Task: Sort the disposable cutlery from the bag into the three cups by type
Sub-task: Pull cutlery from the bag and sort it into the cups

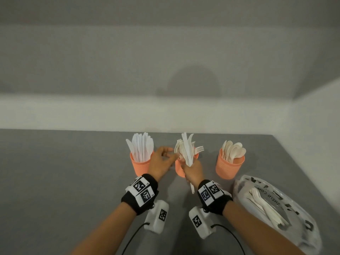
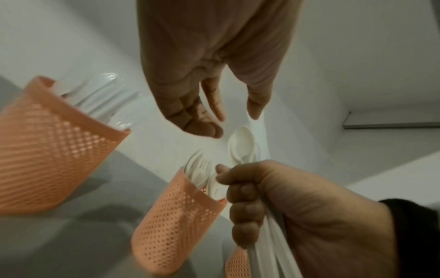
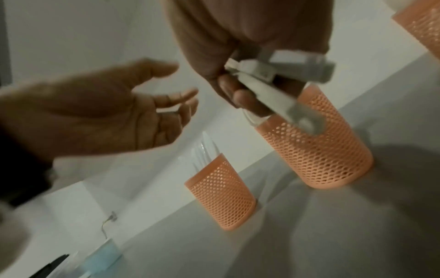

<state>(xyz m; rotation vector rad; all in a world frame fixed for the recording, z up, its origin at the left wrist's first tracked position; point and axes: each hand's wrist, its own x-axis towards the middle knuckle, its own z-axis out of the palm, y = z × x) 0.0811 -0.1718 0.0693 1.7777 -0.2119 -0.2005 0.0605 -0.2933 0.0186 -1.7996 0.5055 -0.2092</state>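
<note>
**Gripping a mixed bundle over the middle cup**

Clamping a bundle of white cutlery (image 1: 188, 151) by its handles, the right hand (image 1: 193, 172) is keeping its fingers curled tight around it; the grip is fully closed on the bundle. Knife blades and fork tines are fanning upward from the fist, and handle ends are sticking out below the wrist. The bundle is sitting directly over the middle cup (image 1: 179, 169), which is holding forks.

The left hand (image 1: 161, 162) is hovering just beside the bundle, fingers loosely spread and holding nothing, palm turned toward the right hand.

The left cup (image 1: 140, 166) is standing just behind the left hand, filled with knives (image 1: 141, 147). The right cup (image 1: 229, 167) is standing apart to the right, holding spoons (image 1: 232, 150). All three cups are orange mesh and upright on the grey bench (image 1: 64, 181).

The bag (image 1: 287, 210) is lying on the bench by the right forearm, clear plastic with dark lettering, with several white pieces (image 1: 265, 207) remaining inside; forks are visible among them.
</note>
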